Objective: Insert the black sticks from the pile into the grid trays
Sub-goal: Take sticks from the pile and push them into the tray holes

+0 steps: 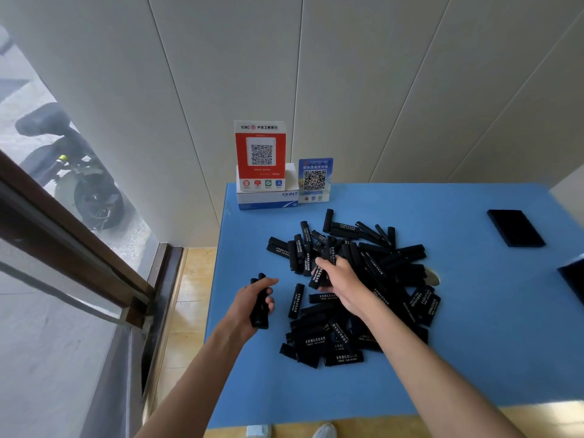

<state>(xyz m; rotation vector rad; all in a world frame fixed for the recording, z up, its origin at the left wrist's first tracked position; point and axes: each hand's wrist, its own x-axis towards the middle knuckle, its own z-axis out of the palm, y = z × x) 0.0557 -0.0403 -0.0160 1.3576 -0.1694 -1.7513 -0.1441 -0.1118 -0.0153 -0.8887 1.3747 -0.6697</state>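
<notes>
Item: pile of black sticks (pixel 354 289), heaped mid-tabletop (pixel 474 343), lettering on many.
My left hand (pixel 252 303): fingers curled round a small bundle of sticks (pixel 259 306), held upright beside the pile, likely so I can carry several at once.
My right hand (pixel 339 284): reaching into the heap, fingers pinching one stick (pixel 319 276) near its top.
Grid trays: a flat black tray (pixel 515 228) lies far right, well apart from the pile; another dark edge (pixel 572 276) shows at the frame border.
Behind: red QR sign (pixel 260 154) on a white box (pixel 268 197).
</notes>
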